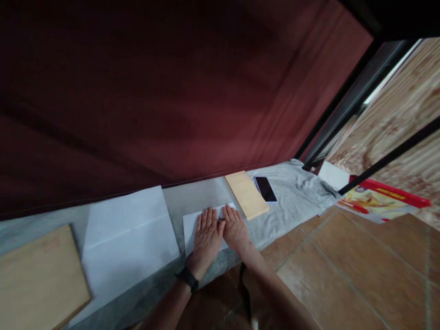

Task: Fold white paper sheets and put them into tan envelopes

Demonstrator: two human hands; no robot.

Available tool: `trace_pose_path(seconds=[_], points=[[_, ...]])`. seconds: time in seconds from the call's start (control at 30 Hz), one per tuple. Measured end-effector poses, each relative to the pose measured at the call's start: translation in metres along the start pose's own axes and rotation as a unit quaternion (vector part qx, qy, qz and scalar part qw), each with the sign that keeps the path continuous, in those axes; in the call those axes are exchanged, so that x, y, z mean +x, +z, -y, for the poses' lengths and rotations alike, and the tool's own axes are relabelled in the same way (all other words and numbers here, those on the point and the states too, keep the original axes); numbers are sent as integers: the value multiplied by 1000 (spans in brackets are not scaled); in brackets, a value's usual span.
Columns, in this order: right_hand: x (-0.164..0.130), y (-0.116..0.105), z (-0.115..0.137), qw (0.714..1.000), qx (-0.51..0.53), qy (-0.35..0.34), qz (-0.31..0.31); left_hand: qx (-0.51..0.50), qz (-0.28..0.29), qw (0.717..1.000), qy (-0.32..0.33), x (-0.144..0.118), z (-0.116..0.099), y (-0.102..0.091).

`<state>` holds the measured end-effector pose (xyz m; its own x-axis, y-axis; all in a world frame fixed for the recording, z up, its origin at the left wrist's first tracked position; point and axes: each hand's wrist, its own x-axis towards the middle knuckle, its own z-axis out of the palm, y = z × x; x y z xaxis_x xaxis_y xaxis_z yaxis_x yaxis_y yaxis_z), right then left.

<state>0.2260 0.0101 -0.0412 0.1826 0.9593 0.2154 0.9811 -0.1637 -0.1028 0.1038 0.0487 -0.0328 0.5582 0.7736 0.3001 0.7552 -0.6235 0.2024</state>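
Observation:
Both palms rest flat on a small white sheet of paper (189,228), which looks folded, on a grey cloth-covered surface. My left hand (207,233), with a dark band at the wrist, has its fingers stretched out over the paper's middle. Beside it, my right hand (235,227) lies with straight fingers on the paper's right part. The two thumbs nearly meet. Just right of the paper is a tan envelope (246,195). A larger white sheet (129,238) with a crease across it spreads out on the left. Much of the small paper is hidden under my hands.
A dark-screened phone (266,189) lies past the tan envelope on the grey cloth (292,201). Larger brown envelopes (41,279) sit at the far left. A dark red curtain-like sheet (192,114) rises behind. To the right are black frame bars, a red-and-yellow printed box (381,199) and tiled floor (360,266).

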Motion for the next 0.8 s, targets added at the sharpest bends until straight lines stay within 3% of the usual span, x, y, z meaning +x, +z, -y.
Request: trace_pose_path(seconds=[0.17,0.43,0.67,0.8], points=[[3,-7,2,1000,15,9,5,2,-1,999,-39,-4,1,12],[6,-13,7,998,38,55,1,72,0,994,-81,-12,19,-2],[10,-8,30,995,86,-56,-4,78,41,994,-58,-15,23,-10],[6,-9,26,995,61,-79,0,61,33,996,-55,-17,25,-11]])
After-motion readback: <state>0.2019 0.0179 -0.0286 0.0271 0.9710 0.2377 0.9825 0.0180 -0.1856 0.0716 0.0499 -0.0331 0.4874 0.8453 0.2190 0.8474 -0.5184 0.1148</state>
